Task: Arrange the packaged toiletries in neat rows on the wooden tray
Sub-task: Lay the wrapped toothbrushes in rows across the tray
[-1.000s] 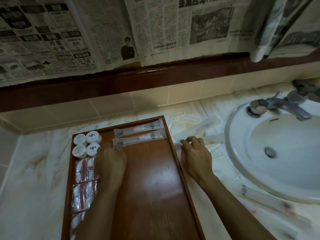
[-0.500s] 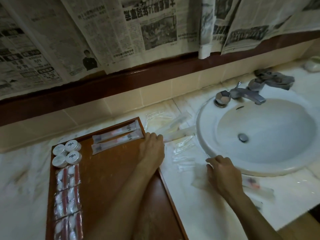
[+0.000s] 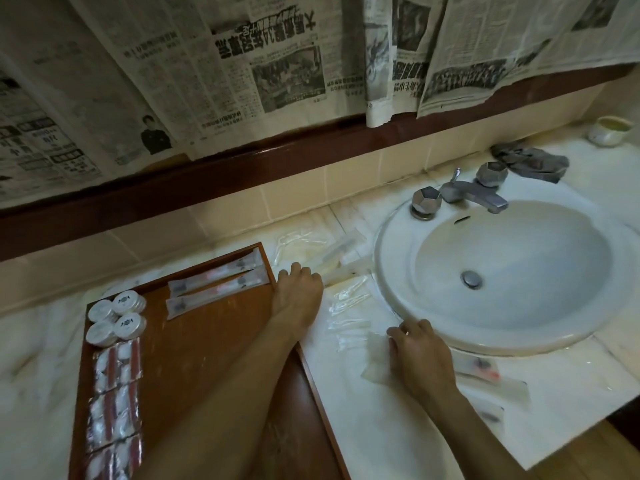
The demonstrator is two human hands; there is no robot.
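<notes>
Left hand (image 3: pixel 300 289) reaches across tray's right edge, fingers curled on long clear packet (image 3: pixel 341 268) on counter; grip hidden by knuckles, likely picking next item. Right hand (image 3: pixel 417 355) knuckles up, fingers curled down on flat clear sachet (image 3: pixel 375 370) beside sink (image 3: pixel 588 327); hold unclear. Wooden tray (image 3: pixel 207 341): long packets (image 3: pixel 216 284) in two rows at far end, round tubs (image 3: pixel 116 318) and red-striped packs (image 3: pixel 116 386) along left wall, middle bare for remaining packets.

White sink (image 3: pixel 391 299), faucet (image 3: pixel 474 194), grey cloth (image 3: pixel 530 162), newspapers (image 3: pixel 277 64).
</notes>
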